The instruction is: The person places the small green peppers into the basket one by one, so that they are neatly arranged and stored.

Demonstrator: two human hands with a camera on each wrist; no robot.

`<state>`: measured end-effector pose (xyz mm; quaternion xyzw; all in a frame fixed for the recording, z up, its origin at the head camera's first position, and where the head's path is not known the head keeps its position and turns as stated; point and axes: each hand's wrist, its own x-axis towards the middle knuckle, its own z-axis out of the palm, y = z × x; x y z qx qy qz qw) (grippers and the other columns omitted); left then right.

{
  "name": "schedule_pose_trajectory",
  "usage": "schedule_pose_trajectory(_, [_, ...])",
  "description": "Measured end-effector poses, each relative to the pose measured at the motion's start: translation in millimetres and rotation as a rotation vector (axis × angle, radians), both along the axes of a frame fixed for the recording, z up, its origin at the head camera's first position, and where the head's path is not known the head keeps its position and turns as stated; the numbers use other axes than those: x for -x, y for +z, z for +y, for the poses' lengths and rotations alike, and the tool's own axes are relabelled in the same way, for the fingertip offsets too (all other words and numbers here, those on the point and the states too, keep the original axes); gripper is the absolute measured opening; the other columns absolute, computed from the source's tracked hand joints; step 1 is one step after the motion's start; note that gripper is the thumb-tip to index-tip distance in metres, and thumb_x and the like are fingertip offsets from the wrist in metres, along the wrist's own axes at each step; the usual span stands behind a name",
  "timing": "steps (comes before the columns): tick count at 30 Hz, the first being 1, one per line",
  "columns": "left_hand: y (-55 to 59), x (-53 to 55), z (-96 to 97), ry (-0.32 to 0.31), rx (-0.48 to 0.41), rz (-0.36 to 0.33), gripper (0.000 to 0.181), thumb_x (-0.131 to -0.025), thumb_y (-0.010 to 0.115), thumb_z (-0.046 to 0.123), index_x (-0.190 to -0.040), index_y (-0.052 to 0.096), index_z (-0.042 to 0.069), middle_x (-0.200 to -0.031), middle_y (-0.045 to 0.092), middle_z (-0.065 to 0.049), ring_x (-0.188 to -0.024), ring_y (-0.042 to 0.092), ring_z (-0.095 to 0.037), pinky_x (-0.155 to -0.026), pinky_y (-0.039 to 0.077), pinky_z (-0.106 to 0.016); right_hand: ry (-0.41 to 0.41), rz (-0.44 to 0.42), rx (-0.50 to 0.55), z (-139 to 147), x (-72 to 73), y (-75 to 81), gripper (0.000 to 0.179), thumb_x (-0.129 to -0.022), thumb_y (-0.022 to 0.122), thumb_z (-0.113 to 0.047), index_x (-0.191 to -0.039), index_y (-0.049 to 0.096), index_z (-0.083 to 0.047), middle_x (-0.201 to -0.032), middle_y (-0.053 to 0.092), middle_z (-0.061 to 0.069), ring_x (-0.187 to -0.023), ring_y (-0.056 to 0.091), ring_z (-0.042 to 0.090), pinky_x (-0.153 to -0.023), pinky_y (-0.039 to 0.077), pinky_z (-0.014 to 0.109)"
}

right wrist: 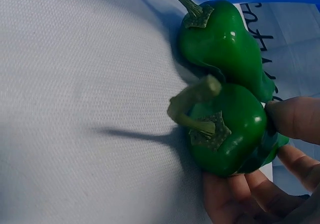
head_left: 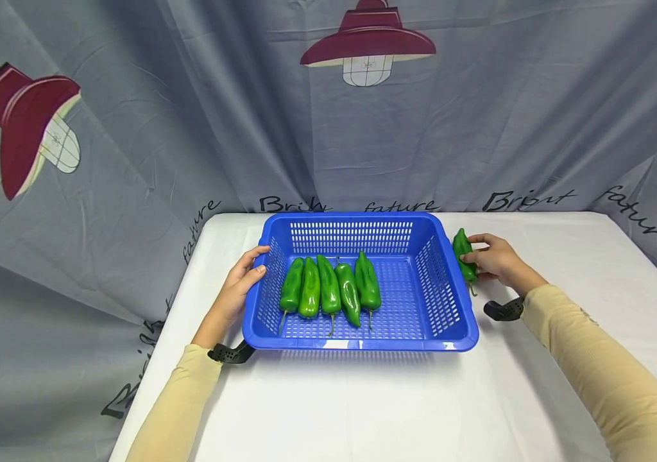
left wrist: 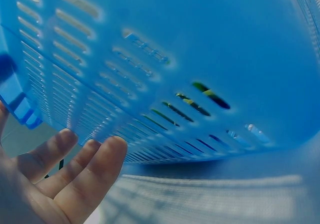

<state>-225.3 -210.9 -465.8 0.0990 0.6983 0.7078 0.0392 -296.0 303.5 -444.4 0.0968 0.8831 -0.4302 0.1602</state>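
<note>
My left hand (head_left: 240,282) lies at the left side of a blue plastic basket (head_left: 357,344), its fingertips touching the rim. In the left wrist view several loosely bent fingers (left wrist: 90,184) are beside the perforated outer wall. At the basket's right, my right hand (head_left: 498,260) holds a green pepper (right wrist: 227,124) between thumb and fingers, its stem toward the wrist camera. A second green pepper (right wrist: 220,38) lies against it, nearer the basket. From the head view the hand partly covers this pair. Inside the basket several green peppers (head_left: 328,285) lie side by side in a row.
A white cloth covers the table (head_left: 328,410), with the basket on it. Grey curtain (head_left: 236,128) printed with red lamps and lettering hangs behind and to the left. The row of peppers fills the basket's left and middle; bare mesh floor (head_left: 400,301) shows at its right.
</note>
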Motion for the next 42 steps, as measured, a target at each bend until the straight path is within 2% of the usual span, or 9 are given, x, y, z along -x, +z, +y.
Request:
schedule_pose_trajectory(4, [-0.6,0.3,0.2,-0.002,-0.001,0.002,0.040,-0.104,0.044,0.010,-0.143,0.046,0.018,-0.162,0.029,-0.021,-0.130,0.046,-0.032,-0.090,0.059,-0.025,-0.012,-0.005,-0.001,1,-0.1,-1.6,0.071,-0.097,0.059,-0.017,-0.157,0.024,0.001,-0.150,0.037,0.037,-0.107,0.053,0.031,-0.074,0.060,0.032])
schedule_pose_trajectory(11, [-0.3,0.0,-0.4,0.005,0.004,0.008,0.040,-0.103,0.045,0.009,-0.141,0.048,0.021,-0.159,0.032,-0.025,-0.117,0.056,-0.017,-0.087,0.061,-0.025,-0.014,-0.004,0.042,3,-0.6,0.0,0.072,-0.097,0.060,-0.016,-0.156,0.024,0.003,-0.142,0.042,0.035,-0.087,0.059,0.015,-0.073,0.061,0.031])
schedule_pose_trajectory(16, [0.5,-0.4,-0.3,0.002,-0.001,0.009,0.040,-0.103,0.045,0.009,-0.140,0.049,0.024,-0.158,0.033,-0.025,-0.112,0.059,-0.011,-0.086,0.061,-0.025,-0.008,-0.017,0.048,6,-2.7,7.9,0.073,-0.099,0.060,-0.019,-0.158,0.021,0.002,-0.141,0.043,0.033,-0.086,0.060,0.012,-0.079,0.061,0.033])
schedule_pose_trajectory(20, [0.9,-0.4,-0.2,0.000,-0.011,0.006,0.040,-0.103,0.045,0.009,-0.140,0.049,0.023,-0.158,0.033,-0.026,-0.111,0.060,-0.011,-0.086,0.061,-0.025,0.008,-0.021,0.067,10,-4.4,18.0,0.075,-0.101,0.060,-0.022,-0.159,0.018,0.001,-0.143,0.043,0.032,-0.087,0.062,0.010,-0.082,0.062,0.034])
schedule_pose_trajectory(26, [0.2,0.1,-1.2,0.000,-0.010,0.004,0.040,-0.103,0.044,0.009,-0.140,0.049,0.024,-0.156,0.033,-0.026,-0.111,0.060,-0.010,-0.086,0.061,-0.025,0.036,-0.011,0.091,9,-8.3,41.7,0.076,-0.101,0.060,-0.023,-0.159,0.017,0.001,-0.143,0.042,0.031,-0.083,0.063,0.004,-0.078,0.062,0.030])
schedule_pose_trajectory(33, [-1.8,1.1,-2.9,0.001,-0.023,0.003,0.040,-0.103,0.045,0.009,-0.136,0.052,0.031,-0.152,0.036,-0.025,-0.113,0.059,-0.014,-0.086,0.061,-0.027,0.073,0.014,0.105,-2,-11.1,68.8,0.075,-0.102,0.060,-0.023,-0.159,0.018,0.000,-0.136,0.050,0.024,-0.083,0.065,0.002,-0.079,0.063,0.029])
schedule_pose_trajectory(38, [-2.2,1.1,-2.7,-0.007,-0.036,0.002,0.040,-0.103,0.044,0.009,-0.134,0.052,0.032,-0.151,0.037,-0.025,-0.111,0.061,-0.013,-0.085,0.062,-0.028,0.096,0.019,0.105,-12,-14.3,81.9,0.074,-0.102,0.060,-0.024,-0.159,0.019,-0.002,-0.149,0.039,0.032,-0.085,0.064,0.002,-0.079,0.063,0.029])
schedule_pose_trajectory(42, [-1.5,0.9,-1.8,-0.016,-0.044,0.001,0.040,-0.103,0.044,0.009,-0.134,0.052,0.032,-0.150,0.037,-0.025,-0.109,0.062,-0.012,-0.084,0.062,-0.028,0.115,0.026,0.109,-20,-15.8,89.4,0.074,-0.102,0.060,-0.024,-0.159,0.019,-0.003,-0.155,0.034,0.033,-0.089,0.064,0.004,-0.079,0.063,0.030])
